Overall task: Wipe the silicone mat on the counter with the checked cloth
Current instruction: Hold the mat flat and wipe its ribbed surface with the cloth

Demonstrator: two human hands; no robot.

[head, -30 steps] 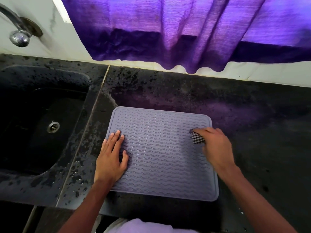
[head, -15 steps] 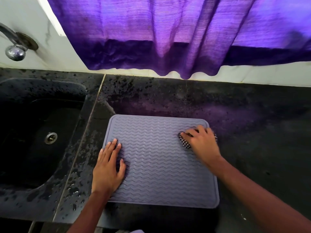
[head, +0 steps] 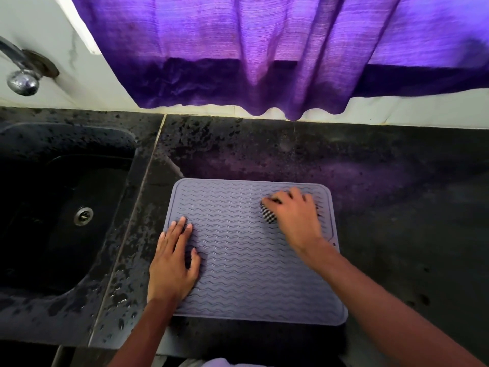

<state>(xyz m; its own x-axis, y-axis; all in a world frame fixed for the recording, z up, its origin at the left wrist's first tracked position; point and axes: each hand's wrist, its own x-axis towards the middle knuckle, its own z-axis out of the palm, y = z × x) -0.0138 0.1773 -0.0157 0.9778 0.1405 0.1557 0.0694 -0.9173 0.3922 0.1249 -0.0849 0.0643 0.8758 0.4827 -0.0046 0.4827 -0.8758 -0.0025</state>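
A grey silicone mat (head: 246, 260) with a wavy ribbed pattern lies flat on the black counter (head: 397, 207). My left hand (head: 172, 263) rests flat on the mat's left edge, fingers straight. My right hand (head: 296, 218) is on the mat's far right part, fingers curled over a bunched black-and-white checked cloth (head: 268, 214). Only the cloth's left side shows from under the hand. The right hand is slightly blurred.
A black sink (head: 66, 207) with a metal drain (head: 83, 215) lies left of the mat. A chrome tap (head: 22, 75) sticks out from the white wall at far left. A purple curtain (head: 264, 54) hangs over the counter's back edge. Water drops dot the counter by the sink.
My right hand has slid the cloth leftward and a little farther back on the mat. My left hand has stayed in place. The camera has tilted slightly.
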